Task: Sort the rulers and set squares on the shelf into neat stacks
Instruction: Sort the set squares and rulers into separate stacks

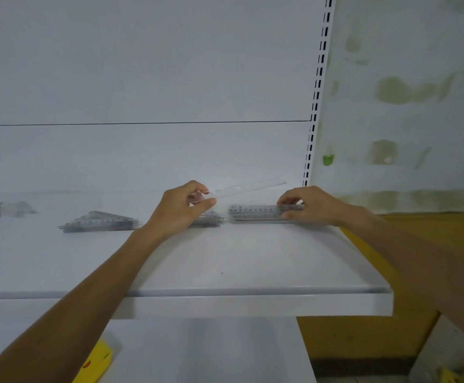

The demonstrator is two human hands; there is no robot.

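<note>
We look down on the white shelf (225, 258) with both bare forearms reaching over its front edge. The left hand (182, 208) pinches 1 clear ruler (248, 188) by its near end between thumb and fingertips; the ruler slants up and to the right, seemingly raised off the shelf, its far end pointing toward the slotted upright (316, 100). The right hand (309, 205) grips the right end of the stack of rulers (255, 212), thumb on the near side and fingers curled over the far side; that stack lies flat on the shelf, running left to right, near the shelf's right end. The pinched ruler sits behind and above this stack, apart from it.

Just left of the stack, partly hidden behind the left hand, lies a small pile of set squares (210, 219); further left, well apart from both hands, we find a second stack of set squares (101, 221), its edges slightly fanned. At the far left a blurred third pile (4, 209) rests on the shelf; we cannot tell what it holds.

Right of the upright stands a stained wall (405, 87) with a small green sticker (328, 159); below the shelf, at lower left, a yellow object (95, 360) shows.
</note>
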